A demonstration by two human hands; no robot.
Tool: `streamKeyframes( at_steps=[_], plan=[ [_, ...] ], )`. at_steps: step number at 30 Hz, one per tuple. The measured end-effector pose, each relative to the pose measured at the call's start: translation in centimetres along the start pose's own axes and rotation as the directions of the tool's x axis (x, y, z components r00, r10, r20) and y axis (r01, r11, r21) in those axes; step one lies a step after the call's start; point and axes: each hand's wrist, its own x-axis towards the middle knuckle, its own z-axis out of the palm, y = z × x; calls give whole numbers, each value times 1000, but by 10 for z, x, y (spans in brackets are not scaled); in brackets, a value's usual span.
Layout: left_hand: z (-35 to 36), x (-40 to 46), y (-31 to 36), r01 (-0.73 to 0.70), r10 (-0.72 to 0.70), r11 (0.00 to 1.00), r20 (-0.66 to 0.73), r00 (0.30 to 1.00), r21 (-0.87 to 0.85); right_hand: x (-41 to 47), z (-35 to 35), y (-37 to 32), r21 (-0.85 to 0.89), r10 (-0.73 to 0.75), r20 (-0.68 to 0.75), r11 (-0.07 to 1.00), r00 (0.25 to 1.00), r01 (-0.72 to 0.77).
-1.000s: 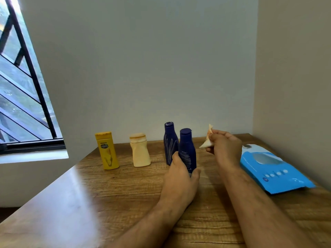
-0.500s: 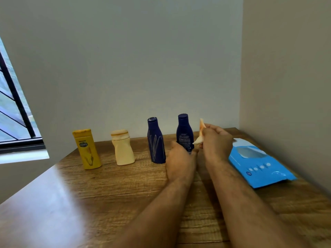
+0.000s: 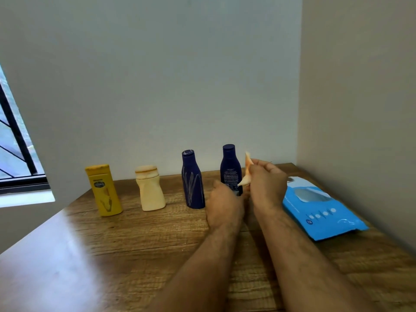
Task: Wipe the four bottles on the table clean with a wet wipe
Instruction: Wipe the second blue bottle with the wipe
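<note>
Upright, navy bottle (image 3: 229, 168) base gripped by left hand (image 3: 225, 207), right-hand fingers (image 3: 262, 170) pinching wipe (image 3: 246, 171) beside it

Soft daylight enters from the window (image 3: 15, 143) at left. It throws a pale glare across the table (image 3: 67, 255). Edges bend slightly.

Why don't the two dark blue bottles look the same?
The left blue bottle has pale smeary streaks down its front; the right blue bottle shows small print instead. The left one stands alone; the left hand holds the right one at its base. Both are upright, dark blue and capped.
</note>
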Motion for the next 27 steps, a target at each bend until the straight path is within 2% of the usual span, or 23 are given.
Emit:
streamKeyframes(
  at_steps=[4,8,11,15,18,21,24,27],
  plan=[
    [-5,-10,-2,-23,22,999,15,1000,42,-5,1,-10,90,7,98,996,995,-16],
    [-15,-26,-9,-60,57,996,46,997,58,-11,8,-10,155,96,238,979,967,-135],
    [-27,-35,-19,-76,73,995,62,995,60,-16,10,-9,125,139,313,975,940,-185],
    [-44,-42,-31,-76,75,997,42,996,25,-15,9,-9,67,189,330,973,925,-223],
    [-54,-41,-38,-65,61,996,-66,996,-61,-17,10,-10,50,228,345,964,911,-260],
    [-56,-31,-46,-130,90,979,-242,966,-156,-20,11,-9,55,226,364,963,903,-263],
    [-57,-17,-51,-175,115,978,-405,907,-115,-21,12,-8,56,216,386,965,897,-256],
    [-55,-2,-54,-189,104,971,-448,888,-149,-20,14,-5,55,191,391,972,900,-230]
  ],
)
